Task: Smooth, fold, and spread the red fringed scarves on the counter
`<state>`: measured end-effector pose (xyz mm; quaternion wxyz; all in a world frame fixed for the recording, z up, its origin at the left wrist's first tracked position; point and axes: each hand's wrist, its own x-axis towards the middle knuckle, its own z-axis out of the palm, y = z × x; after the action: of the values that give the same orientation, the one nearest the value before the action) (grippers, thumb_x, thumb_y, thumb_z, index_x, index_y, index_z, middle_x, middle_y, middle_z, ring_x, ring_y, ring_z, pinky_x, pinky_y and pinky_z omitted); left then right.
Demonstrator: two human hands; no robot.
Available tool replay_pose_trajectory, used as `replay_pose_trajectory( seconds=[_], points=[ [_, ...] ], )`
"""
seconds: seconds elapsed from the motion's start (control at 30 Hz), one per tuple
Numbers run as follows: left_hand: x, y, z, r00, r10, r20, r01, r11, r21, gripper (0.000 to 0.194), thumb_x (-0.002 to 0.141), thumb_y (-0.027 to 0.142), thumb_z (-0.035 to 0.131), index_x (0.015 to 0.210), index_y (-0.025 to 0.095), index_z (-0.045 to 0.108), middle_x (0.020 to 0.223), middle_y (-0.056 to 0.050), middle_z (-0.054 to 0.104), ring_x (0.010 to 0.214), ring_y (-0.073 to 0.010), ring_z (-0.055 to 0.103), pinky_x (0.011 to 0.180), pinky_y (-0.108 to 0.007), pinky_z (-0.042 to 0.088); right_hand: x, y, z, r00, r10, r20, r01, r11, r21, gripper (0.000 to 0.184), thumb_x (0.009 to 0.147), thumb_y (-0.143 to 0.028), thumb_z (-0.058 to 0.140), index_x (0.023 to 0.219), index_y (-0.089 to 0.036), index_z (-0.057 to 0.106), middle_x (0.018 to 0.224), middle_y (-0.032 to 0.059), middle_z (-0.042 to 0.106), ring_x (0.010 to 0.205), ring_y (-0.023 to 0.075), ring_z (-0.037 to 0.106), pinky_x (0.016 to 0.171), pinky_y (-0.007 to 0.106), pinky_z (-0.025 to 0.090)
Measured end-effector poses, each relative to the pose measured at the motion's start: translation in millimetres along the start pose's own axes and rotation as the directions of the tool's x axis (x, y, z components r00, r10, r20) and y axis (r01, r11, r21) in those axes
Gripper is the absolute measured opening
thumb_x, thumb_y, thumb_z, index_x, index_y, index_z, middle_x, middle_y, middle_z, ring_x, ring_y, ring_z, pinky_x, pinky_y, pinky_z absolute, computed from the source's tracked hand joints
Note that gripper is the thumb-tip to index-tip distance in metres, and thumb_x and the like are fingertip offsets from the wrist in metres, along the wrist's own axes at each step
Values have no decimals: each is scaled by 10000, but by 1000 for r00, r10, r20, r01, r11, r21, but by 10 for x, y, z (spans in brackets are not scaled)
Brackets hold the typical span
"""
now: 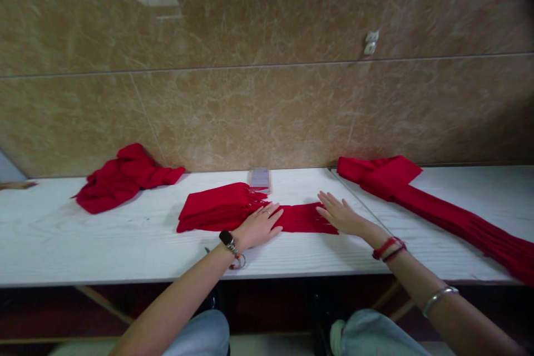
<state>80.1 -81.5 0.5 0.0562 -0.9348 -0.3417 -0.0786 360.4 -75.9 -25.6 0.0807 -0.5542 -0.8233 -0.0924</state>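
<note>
A red fringed scarf (212, 206) lies on the white table in front of me, its left part folded into a thick stack. A single flat layer stretches right from the stack and ends in fringe. My left hand (259, 226) rests palm down where the stack meets the flat layer, fingers extended. My right hand (339, 214) is over the fringed right end, fingers stretched out and holding nothing. Whether its palm presses on the fringe I cannot tell. Beneath my left wrist is a small object with a ring-shaped handle (240, 262), mostly hidden.
A crumpled red cloth (125, 181) sits at the back left. Another red scarf (438, 214) trails from the wall to the right front edge. A small clear-looking box (261, 178) stands behind the folded scarf. The marbled wall (250, 117) bounds the white table (104, 250).
</note>
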Motion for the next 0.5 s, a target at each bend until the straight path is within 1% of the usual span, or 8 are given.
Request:
replay_pose_trajectory(
  seconds=[0.07, 0.17, 0.23, 0.3, 0.37, 0.43, 0.47, 0.5],
  points=[
    [-7, 3, -176, 999, 22, -34, -22, 1000, 4, 485, 892, 389, 379, 1293, 117, 410, 1388, -129, 353, 1287, -226, 297, 1062, -344, 227, 147, -150, -130, 996, 67, -65, -57, 988, 144, 466, 897, -323, 305, 1319, -136, 366, 1395, 187, 320, 1294, 312, 254, 941, 579, 331],
    [-81, -136, -540, 993, -12, -119, 7, 999, -36, 472, 897, 381, 348, 1291, 130, 414, 1396, -109, 345, 1279, -191, 317, 1058, -295, 241, 398, -437, -319, 990, 18, -138, 23, 956, 292, 539, 862, -378, 396, 1324, -105, 355, 1385, 191, 337, 1296, 301, 255, 995, 532, 304],
    [-198, -351, -765, 973, -118, -197, 101, 990, -97, 494, 897, 397, 307, 1310, 138, 389, 1400, -93, 342, 1286, -174, 304, 1062, -285, 230, 558, -646, -419, 979, -41, -200, 110, 931, 348, 511, 843, -354, 442, 1294, -117, 402, 1356, 180, 389, 1272, 286, 316, 1009, 498, 311],
    [-379, -641, -911, 937, -288, -198, 261, 953, -155, 558, 877, 432, 295, 1309, 91, 385, 1398, -120, 338, 1286, -191, 302, 1066, -297, 218, 708, -868, -498, 961, -98, -258, 196, 900, 388, 458, 831, -308, 470, 1256, -141, 448, 1312, 161, 451, 1228, 268, 391, 1007, 477, 330],
    [-617, -959, -955, 877, -474, -72, 457, 872, -174, 653, 834, 481, 327, 1294, 21, 388, 1381, -176, 345, 1283, -237, 304, 1064, -325, 212, 848, -1106, -563, 953, -133, -274, 244, 871, 426, 417, 818, -267, 494, 1216, -142, 485, 1257, 157, 506, 1178, 264, 450, 989, 474, 355],
    [-887, -1250, -916, 761, -638, 118, 648, 738, -188, 763, 780, 557, 368, 1302, 0, 367, 1375, -212, 331, 1273, -281, 316, 1046, -356, 238, 973, -1351, -615, 957, -158, -243, 258, 848, 464, 404, 812, -255, 511, 1192, -119, 502, 1218, 171, 534, 1142, 266, 484, 972, 469, 377],
    [-1022, -1371, -877, 704, -683, 194, 710, 673, -207, 796, 754, 594, 385, 1305, 19, 370, 1370, -209, 339, 1266, -290, 327, 1032, -365, 261, 1026, -1468, -632, 960, -173, -219, 260, 838, 479, 412, 810, -262, 519, 1192, -108, 501, 1214, 177, 536, 1133, 265, 491, 970, 461, 381],
    [-1152, -1472, -833, 663, -707, 247, 748, 617, -243, 815, 736, 625, 392, 1304, 41, 379, 1361, -205, 354, 1255, -294, 345, 1009, -370, 294, 1071, -1577, -643, 962, -193, -194, 265, 832, 487, 436, 807, -276, 529, 1204, -99, 490, 1229, 183, 522, 1140, 265, 485, 976, 451, 379]
  ],
)
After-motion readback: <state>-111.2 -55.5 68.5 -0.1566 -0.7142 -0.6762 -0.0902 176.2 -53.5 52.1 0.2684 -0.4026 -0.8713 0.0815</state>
